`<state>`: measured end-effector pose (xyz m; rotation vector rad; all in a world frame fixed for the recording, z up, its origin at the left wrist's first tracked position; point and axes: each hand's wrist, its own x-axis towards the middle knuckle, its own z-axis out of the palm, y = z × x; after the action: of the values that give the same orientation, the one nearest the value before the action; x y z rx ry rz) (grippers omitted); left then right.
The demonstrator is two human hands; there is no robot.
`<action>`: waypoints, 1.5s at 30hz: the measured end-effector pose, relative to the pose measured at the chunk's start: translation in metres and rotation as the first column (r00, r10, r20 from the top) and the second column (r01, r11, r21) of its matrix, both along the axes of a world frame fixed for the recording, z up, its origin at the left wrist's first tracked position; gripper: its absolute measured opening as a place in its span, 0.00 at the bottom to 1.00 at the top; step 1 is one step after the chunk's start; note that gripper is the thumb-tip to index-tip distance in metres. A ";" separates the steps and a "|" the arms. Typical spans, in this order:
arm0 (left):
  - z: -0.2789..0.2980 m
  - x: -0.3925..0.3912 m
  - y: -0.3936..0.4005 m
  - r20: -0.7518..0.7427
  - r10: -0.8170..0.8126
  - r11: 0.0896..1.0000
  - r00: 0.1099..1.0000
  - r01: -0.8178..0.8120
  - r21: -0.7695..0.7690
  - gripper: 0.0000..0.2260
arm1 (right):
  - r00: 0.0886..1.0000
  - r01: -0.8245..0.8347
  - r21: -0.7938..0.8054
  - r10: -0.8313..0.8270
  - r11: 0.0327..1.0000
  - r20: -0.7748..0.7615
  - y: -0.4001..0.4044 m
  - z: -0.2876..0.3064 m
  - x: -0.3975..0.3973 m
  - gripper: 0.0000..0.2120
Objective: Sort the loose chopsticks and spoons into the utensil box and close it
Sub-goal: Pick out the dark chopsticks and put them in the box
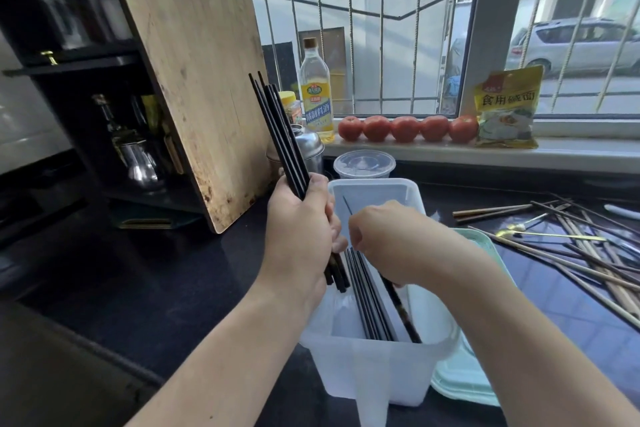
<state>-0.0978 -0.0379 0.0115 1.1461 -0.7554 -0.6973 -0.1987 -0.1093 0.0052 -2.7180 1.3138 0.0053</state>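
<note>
A white plastic utensil box point(374, 367) stands open on the dark counter. Several black chopsticks point(372, 302) lie inside it along its length. My left hand point(298, 236) grips a bundle of black chopsticks point(280, 135) upright over the box's left edge. My right hand point(391, 239) hovers over the box with fingers curled around a dark chopstick point(401, 312) whose end reaches into the box. The pale green lid point(460, 381) lies under the box's right side. Loose wooden chopsticks point(581, 253) and gold-coloured spoons point(516, 230) are scattered at the right.
A wooden cutting board point(201, 94) leans against a black shelf at the left. Behind the box stand a round clear container point(363, 165), a steel pot point(308, 146) and an oil bottle point(315, 90). Tomatoes point(405, 128) and a yellow packet point(505, 107) sit on the window sill.
</note>
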 end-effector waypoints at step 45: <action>0.002 -0.002 0.002 -0.053 -0.091 0.994 0.994 0.088 -0.065 0.05 | 0.980 0.070 0.013 -0.071 0.997 0.184 0.001 0.018 -0.016 0.07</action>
<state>-0.0995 -0.0360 0.0139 1.0373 -0.7798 -0.7725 -0.2150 -0.1079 0.0229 -2.5921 1.3519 -0.2421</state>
